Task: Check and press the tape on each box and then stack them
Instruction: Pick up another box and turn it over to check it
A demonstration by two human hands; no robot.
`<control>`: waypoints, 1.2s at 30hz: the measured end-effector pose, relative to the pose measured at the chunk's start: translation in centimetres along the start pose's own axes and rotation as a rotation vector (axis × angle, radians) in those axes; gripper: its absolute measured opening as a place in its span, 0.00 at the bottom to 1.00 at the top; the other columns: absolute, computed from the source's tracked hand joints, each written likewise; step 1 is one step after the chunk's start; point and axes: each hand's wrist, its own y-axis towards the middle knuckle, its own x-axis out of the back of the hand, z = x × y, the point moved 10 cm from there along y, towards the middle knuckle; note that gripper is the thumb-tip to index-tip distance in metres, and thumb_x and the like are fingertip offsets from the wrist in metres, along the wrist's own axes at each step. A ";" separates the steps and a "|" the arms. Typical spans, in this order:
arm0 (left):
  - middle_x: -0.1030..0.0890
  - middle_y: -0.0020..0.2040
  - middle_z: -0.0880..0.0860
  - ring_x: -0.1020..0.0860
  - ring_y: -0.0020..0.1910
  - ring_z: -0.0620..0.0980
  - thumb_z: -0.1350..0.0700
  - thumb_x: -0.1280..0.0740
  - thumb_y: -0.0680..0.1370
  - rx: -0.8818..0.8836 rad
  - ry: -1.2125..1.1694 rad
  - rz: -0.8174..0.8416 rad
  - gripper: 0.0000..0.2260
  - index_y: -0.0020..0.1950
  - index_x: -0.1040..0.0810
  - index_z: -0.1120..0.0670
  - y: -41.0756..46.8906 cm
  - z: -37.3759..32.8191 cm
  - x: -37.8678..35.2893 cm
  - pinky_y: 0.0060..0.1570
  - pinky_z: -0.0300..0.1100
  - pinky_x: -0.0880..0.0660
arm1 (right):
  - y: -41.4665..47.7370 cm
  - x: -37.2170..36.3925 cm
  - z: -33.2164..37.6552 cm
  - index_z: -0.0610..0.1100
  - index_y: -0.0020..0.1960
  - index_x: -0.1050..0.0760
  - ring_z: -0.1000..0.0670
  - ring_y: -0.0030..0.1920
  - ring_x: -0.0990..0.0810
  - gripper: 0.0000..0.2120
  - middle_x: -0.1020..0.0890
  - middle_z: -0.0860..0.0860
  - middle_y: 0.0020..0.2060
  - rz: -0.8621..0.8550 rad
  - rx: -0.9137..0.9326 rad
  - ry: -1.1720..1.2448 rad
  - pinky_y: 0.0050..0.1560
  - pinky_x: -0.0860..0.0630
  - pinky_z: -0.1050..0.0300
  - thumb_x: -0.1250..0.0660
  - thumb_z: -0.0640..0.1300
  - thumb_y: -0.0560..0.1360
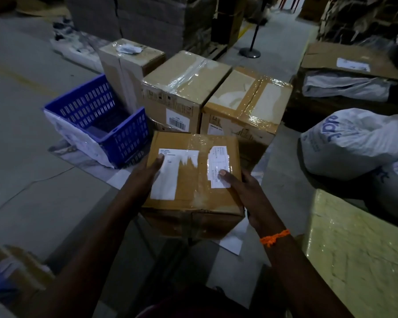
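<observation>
Two hands hold a small taped box (193, 180) above the floor, just in front of the larger boxes. Left of it sits a blue crate (97, 120). The left hand (145, 177) grips the box's left edge, thumb on the white label (170, 173). The right hand (246, 189) clasps the right side, thumb pressing a smaller label (218, 166). Two big taped boxes (216, 95) stand behind, and white sacks (354, 143) lie at far right.

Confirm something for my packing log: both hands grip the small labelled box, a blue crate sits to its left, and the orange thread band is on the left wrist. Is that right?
Not quite. In the head view the orange thread band is on the right wrist, not the left. The rest holds: the left hand and right hand grip the small labelled box, and the blue crate sits to its left.
</observation>
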 end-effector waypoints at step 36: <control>0.27 0.72 0.53 0.25 0.67 0.54 0.38 0.31 0.75 0.214 -0.147 -0.390 0.34 0.77 0.35 0.49 -11.2 16.0 -3.6 0.61 0.55 0.24 | 2.9 7.6 -10.4 0.47 0.64 0.19 0.50 0.57 0.16 0.11 0.15 0.49 0.57 0.237 0.006 -0.270 0.55 0.17 0.53 0.36 0.44 0.84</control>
